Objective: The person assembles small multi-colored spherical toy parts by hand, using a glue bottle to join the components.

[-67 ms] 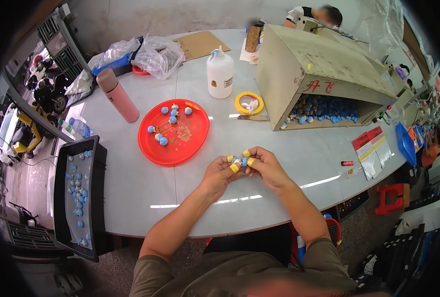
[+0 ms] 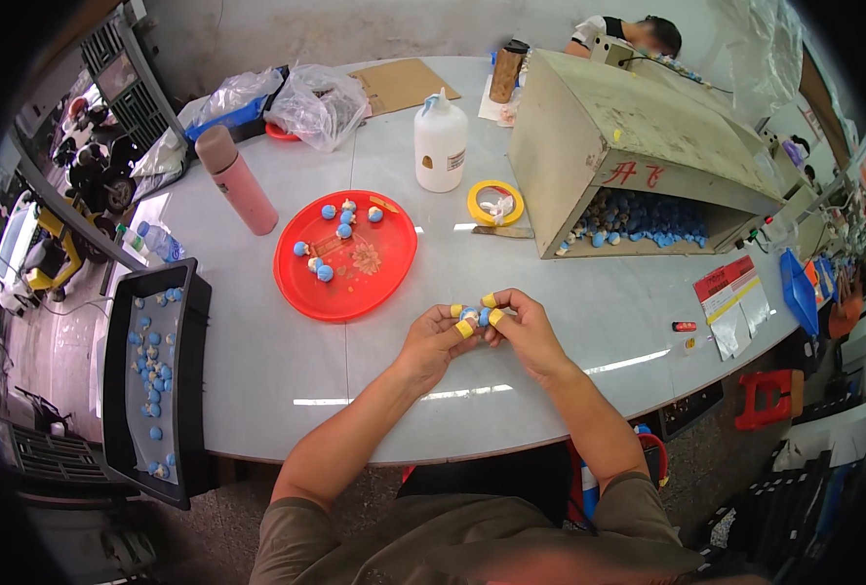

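Observation:
Over the table's near middle, my left hand (image 2: 431, 343) and my right hand (image 2: 528, 339) meet with their fingertips close together. Yellow tape wraps several fingertips and thumbs. My left fingers and thumb pinch a small blue-and-cream piece (image 2: 469, 316). Against it, a small round blue piece (image 2: 485, 318) is gripped by my right hand. Fingers partly cover both, and I cannot tell whether the two are joined. Beyond my left hand lies a red round tray (image 2: 296, 292) carrying several blue-and-cream ball-shaped pieces (image 2: 325, 273).
A black bin (image 2: 199, 361) with similar pieces stands at the left edge. Behind are a pink flask (image 2: 243, 190), a white squeeze bottle (image 2: 441, 146), a yellow tape roll (image 2: 476, 216) and a flat blade (image 2: 501, 232). A beige open-fronted box (image 2: 638, 117) holds many blue pieces. Another person (image 2: 628, 37) sits beyond.
The view has shifted slightly. Both hands keep their pinch on the small pieces, with hardly any visible movement.

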Demonstrator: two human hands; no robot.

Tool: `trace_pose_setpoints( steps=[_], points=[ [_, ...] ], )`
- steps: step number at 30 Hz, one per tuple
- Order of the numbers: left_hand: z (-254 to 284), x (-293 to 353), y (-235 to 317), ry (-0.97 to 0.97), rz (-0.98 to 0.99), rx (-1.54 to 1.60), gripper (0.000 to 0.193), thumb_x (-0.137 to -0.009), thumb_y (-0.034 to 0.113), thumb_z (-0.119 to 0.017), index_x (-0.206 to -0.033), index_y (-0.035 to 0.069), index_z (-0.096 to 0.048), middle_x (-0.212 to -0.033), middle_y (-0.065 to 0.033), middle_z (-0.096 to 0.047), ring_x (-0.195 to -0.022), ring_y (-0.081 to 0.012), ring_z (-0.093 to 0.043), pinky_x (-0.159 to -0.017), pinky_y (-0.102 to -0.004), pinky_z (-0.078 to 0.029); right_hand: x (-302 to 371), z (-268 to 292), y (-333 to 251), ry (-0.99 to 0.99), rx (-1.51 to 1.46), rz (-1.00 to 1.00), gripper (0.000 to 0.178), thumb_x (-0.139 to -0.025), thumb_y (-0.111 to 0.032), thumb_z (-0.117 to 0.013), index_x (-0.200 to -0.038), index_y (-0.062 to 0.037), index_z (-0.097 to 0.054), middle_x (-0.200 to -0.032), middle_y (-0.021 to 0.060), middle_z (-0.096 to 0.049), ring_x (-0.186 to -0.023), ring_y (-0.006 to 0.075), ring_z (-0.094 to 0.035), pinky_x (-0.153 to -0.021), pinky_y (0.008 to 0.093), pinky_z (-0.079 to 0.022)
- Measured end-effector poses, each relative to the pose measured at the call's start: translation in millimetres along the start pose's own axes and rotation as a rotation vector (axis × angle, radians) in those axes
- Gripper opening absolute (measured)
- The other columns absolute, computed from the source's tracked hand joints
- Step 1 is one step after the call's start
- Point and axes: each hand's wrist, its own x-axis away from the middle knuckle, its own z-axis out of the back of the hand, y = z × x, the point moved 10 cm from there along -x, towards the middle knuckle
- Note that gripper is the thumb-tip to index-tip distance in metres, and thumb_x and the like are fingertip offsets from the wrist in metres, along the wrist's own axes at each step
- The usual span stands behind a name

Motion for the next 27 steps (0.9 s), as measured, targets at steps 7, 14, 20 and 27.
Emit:
trace_pose_setpoints(
  steps=[7, 14, 20, 27],
  points=[
    [4, 1, 2, 0.028, -0.057, 0.049, 0.026, -0.092, 0.010, -0.063, -0.111, 0.001, -0.047, -0.106, -0.0104, -0.061, -0.098, -0.0168, -0.061, -0.090, -0.0307, -0.052, 11, -5, -20, 0.151, 0.390, 0.545, 0.025, -0.083, 0.006, -0.059, -0.108, 0.0014, -0.058, -0.096, 0.0071, -0.064, -0.071, 0.0122, -0.060, -0.058, 0.0244, -0.048],
    [2, 1, 1, 0.026, -0.054, 0.043, 0.025, -0.094, 0.011, -0.060, -0.112, 0.001, -0.048, -0.111, -0.0114, -0.060, -0.101, -0.0175, -0.061, -0.092, -0.0316, -0.052, 21, -9, -38, 0.261, 0.633, 0.591, 0.029, -0.076, 0.006, -0.064, -0.105, -0.0010, -0.060, -0.102, 0.0090, -0.065, -0.069, 0.0133, -0.059, -0.055, 0.0246, -0.045],
    [1, 0, -2, -0.020, 0.062, 0.222, 0.022, -0.097, 0.011, -0.054, -0.116, 0.002, -0.050, -0.116, -0.0132, -0.060, -0.107, -0.0235, -0.062, -0.093, -0.0345, -0.053, 15, 3, -34, 0.224, 0.582, 0.584, 0.025, -0.080, 0.005, -0.064, -0.104, -0.0010, -0.061, -0.101, 0.0065, -0.066, -0.072, 0.0114, -0.058, -0.058, 0.0236, -0.044],
    [4, -2, -5, -0.034, 0.057, 0.134, 0.025, -0.096, 0.009, -0.055, -0.119, 0.001, -0.051, -0.117, -0.0117, -0.060, -0.106, -0.0222, -0.063, -0.089, -0.0298, -0.055, 12, 3, -32, 0.091, 0.440, 0.503, 0.024, -0.082, 0.004, -0.064, -0.105, -0.0017, -0.062, -0.100, 0.0060, -0.067, -0.076, 0.0115, -0.058, -0.064, 0.0248, -0.045]
  ],
)
